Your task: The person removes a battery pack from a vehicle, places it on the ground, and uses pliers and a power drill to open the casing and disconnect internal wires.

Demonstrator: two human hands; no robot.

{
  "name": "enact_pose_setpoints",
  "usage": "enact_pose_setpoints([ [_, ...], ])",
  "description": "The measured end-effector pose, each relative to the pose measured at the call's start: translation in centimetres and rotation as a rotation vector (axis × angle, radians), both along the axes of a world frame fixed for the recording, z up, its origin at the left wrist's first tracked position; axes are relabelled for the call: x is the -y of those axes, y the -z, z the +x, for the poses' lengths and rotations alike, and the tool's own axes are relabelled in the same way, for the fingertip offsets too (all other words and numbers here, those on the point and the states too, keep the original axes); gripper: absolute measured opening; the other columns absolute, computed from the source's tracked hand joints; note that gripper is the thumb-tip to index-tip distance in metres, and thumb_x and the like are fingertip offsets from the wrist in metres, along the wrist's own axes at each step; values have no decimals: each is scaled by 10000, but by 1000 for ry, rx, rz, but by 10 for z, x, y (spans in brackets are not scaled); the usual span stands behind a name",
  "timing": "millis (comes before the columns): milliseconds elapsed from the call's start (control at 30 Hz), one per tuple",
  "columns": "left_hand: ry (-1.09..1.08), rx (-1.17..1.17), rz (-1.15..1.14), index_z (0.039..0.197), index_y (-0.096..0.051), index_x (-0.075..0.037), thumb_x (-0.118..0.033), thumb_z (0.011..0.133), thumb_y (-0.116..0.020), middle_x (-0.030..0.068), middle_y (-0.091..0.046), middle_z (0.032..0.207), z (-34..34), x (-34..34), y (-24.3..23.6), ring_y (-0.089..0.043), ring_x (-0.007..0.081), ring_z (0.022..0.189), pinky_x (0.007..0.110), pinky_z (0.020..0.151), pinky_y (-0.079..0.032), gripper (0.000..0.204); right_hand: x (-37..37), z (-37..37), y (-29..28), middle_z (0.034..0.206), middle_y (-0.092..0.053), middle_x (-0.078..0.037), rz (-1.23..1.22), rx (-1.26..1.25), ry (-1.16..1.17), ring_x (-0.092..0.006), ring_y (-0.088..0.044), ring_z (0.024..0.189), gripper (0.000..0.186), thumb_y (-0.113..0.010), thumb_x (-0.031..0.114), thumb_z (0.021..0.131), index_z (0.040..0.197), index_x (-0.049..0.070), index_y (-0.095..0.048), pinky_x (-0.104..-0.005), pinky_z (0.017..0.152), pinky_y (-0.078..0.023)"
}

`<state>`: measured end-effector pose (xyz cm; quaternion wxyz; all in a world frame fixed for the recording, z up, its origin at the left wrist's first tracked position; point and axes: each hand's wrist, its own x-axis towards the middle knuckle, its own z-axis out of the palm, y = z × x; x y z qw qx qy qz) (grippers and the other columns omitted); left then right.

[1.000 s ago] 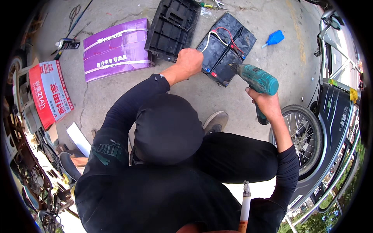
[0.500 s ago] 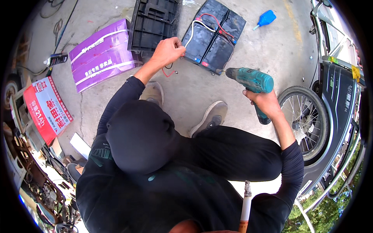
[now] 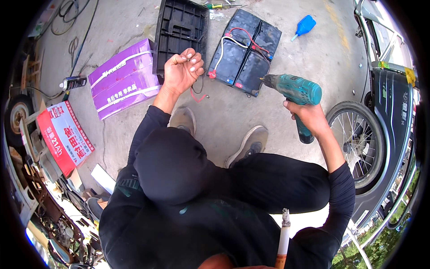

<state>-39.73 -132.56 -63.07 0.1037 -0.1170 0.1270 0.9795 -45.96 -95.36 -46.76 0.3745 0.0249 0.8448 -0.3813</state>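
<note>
My left hand (image 3: 181, 74) is raised beside the black plastic case part (image 3: 181, 33), palm turned up and fingers curled in. Whatever is in its fingertips is too small to make out. A teal cordless drill (image 3: 295, 89) is gripped by its handle in my right hand (image 3: 309, 117), its bit pointing left at the near right corner of the battery pack (image 3: 226, 58). Several dark battery blocks make up that pack, linked by a white wire (image 3: 221, 49) and a red wire (image 3: 244, 30). Below my left hand hangs a loose red lead (image 3: 195, 97).
At left lie a purple carton (image 3: 123, 74) with white straps, a spray can (image 3: 73, 82) and a red-and-white carton (image 3: 65, 134). A blue bottle (image 3: 306, 24) sits far right. The spoked wheel (image 3: 358, 143) of a vehicle stands by my right arm. A green-handled screwdriver (image 3: 216, 6) lies at the far edge.
My left hand has drawn back leftward from the battery pack and turned palm up. The drill stays near the pack's corner in my right hand. The whole view has shifted slightly.
</note>
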Motion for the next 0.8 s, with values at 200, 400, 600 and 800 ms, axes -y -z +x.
enact_pose_setpoints([
  [200,198,-10,-194,802,-462,-98,-183,819,-510,32,-464,803,-28,-16,-14,-414,133,649,290,615,-404,99,1,-16,13,806,-610,-3,12,1,28,-119,-571,656,221,-777,163,895,1028,34,-656,-314,604,-503],
  [400,360,-238,-1849,966,-643,-24,-306,950,-677,83,-614,677,-111,-59,-22,-617,243,629,410,624,-507,284,6,-24,15,832,-622,-8,-52,13,103,-117,-574,663,222,-777,153,893,1033,30,-657,-310,602,-511],
  [600,322,-849,-2341,966,-665,-40,-209,931,-630,202,-708,824,-152,-73,10,-700,409,813,542,725,-547,176,0,-24,13,872,-655,-10,-41,-59,47,-109,-578,664,226,-776,137,888,1058,28,-674,-296,590,-509],
  [800,316,-1142,-2392,902,-651,1,-67,822,-615,199,-704,815,-169,-93,21,-712,401,799,511,694,-578,111,-28,-25,23,776,-703,-59,25,-41,59,-148,-645,655,363,-809,246,845,1118,28,-712,-346,656,-545],
])
